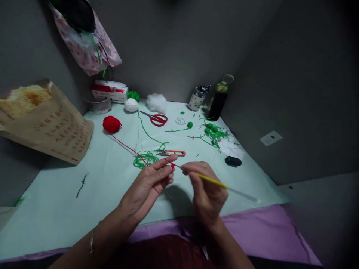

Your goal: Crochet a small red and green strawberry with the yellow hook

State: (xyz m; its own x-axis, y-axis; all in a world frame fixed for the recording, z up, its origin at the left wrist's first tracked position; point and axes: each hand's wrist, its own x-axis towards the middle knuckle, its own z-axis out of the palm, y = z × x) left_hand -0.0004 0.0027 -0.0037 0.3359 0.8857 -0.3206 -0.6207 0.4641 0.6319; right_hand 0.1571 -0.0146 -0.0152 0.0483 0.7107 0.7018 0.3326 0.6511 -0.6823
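Observation:
My left hand (153,179) pinches a small red crochet piece (172,165) at its fingertips, with red yarn running over the index finger. The yarn (126,145) trails back to a red yarn ball (112,124) at the left. In my right hand (207,188) is a crochet hook (211,180) with a yellow handle, its metal tip at the red piece. Just behind my left fingertips lie orange thread snips (176,153) and a tangle of green yarn (144,160).
Red-handled scissors (158,119), white stuffing (156,102), a white yarn ball (131,105) and a green yarn ball (133,96) sit at the back. Green crocheted pieces (214,130) pile up at right, near a dark bottle (218,104). A paper food bag (64,130) stands left.

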